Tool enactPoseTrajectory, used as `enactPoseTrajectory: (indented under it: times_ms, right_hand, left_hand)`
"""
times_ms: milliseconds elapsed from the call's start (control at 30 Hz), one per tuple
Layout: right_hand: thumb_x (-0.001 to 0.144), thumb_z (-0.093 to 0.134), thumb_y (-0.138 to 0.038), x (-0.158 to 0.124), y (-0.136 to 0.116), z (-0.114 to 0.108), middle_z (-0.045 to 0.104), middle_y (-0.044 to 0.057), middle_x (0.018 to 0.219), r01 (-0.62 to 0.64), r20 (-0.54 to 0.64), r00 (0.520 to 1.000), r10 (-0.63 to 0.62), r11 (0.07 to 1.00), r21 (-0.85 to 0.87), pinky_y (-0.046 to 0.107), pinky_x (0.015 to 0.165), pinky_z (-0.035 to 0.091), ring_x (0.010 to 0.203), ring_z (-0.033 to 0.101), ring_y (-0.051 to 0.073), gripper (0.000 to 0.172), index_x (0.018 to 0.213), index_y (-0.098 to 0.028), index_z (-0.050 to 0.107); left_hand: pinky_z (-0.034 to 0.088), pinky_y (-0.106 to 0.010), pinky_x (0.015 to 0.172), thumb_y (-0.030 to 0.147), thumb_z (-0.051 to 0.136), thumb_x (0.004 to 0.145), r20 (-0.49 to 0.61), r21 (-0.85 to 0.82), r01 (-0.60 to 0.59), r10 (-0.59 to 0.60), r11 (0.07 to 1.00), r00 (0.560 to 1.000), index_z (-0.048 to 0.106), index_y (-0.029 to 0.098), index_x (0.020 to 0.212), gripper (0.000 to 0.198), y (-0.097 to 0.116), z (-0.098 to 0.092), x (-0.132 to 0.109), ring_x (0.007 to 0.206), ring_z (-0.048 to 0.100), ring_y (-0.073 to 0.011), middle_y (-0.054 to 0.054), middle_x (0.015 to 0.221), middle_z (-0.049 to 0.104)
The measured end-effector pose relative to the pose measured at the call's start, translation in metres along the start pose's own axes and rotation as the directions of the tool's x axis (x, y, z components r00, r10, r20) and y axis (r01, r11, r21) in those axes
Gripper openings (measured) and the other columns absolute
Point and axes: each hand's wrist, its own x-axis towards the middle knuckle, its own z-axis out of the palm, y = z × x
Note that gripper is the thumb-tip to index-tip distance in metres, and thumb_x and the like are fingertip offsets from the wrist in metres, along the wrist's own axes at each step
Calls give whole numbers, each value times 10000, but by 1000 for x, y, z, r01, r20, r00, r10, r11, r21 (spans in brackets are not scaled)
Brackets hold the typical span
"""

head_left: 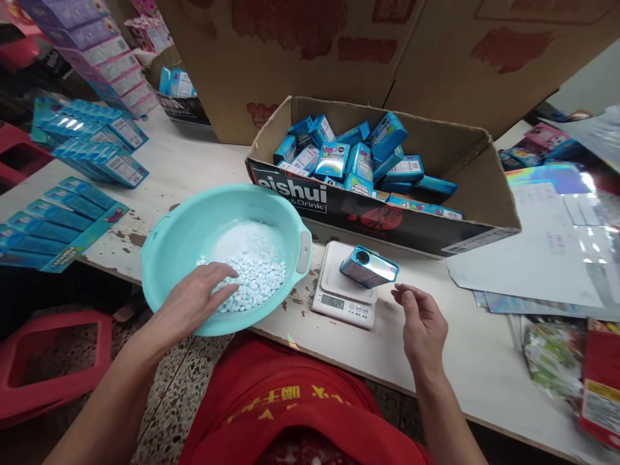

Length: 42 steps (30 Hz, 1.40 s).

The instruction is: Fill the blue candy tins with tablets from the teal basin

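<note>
My left hand [203,290] reaches into a turquoise plastic basin [167,252], its thumb and fingers apart over small pale candies [259,284] and white powder [247,236]. Whether its fingertips touch the candies is unclear. A small shiny blue box [371,268] lies tilted on a white digital scale [346,313], a dark round hole showing in its upper side. Digits show on the scale's display. Just right of that box, my right hand [423,316] is half curled, thumb and forefinger slightly apart, with nothing visible in it.
Behind the scale stands a cardboard carton [465,226] with many blue boxes inside. Flat-lying blue box packs [62,216] sit at the left, near stacked purple and pink boxes [97,55]. Plastic sheets [527,239] lie at the right. A red stool [53,381] stands below left.
</note>
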Motion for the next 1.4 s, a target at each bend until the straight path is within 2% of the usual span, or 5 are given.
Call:
enactPoseTrajectory:
  times_ms: [367,633,900,1300,1400]
  right_hand:
    - [817,611,-558,-2,-1,6,670,87,952,-55,63,996,58,998,-42,457,848,524,858,653,231,406,954,-178,648]
    - [698,746,-490,16,3,23,557,130,1208,106,127,986,-105,994,0,460,882,481,1066,560,269,629,1203,-200,509]
    - [674,752,-510,20,-1,27,577,106,1130,120,161,980,-120,993,11,465,924,445,1033,561,261,600,1138,-190,548]
    - [615,783,-543,30,-11,41,659,38,803,112,197,977,-86,986,-123,372,734,480,702,578,200,475,884,-172,657]
    - [591,804,-524,27,-33,42,675,50,805,124,155,982,-111,990,-74,368,704,502,712,608,221,468,871,-174,671]
  left_hand:
    - [450,-341,891,538,347,909,81,-3,96,-95,995,992,583,242,1155,452,8,10,-4,1084,586,-255,-32,1198,628]
    - [456,-346,873,394,392,910,188,122,142,-164,982,968,552,244,1232,390,11,9,2,1127,565,-266,-57,1269,588]
    - [435,-331,766,182,497,797,512,340,-69,-123,938,850,605,170,1025,252,13,-6,25,935,604,-262,-108,1035,631]
    - [371,-294,680,130,498,742,505,237,-67,-64,969,861,637,187,898,216,2,-4,27,830,583,-242,-82,875,659]
    - [359,-285,672,139,495,749,426,107,20,-64,994,902,636,189,868,191,-4,-9,26,760,566,-208,-46,791,636]
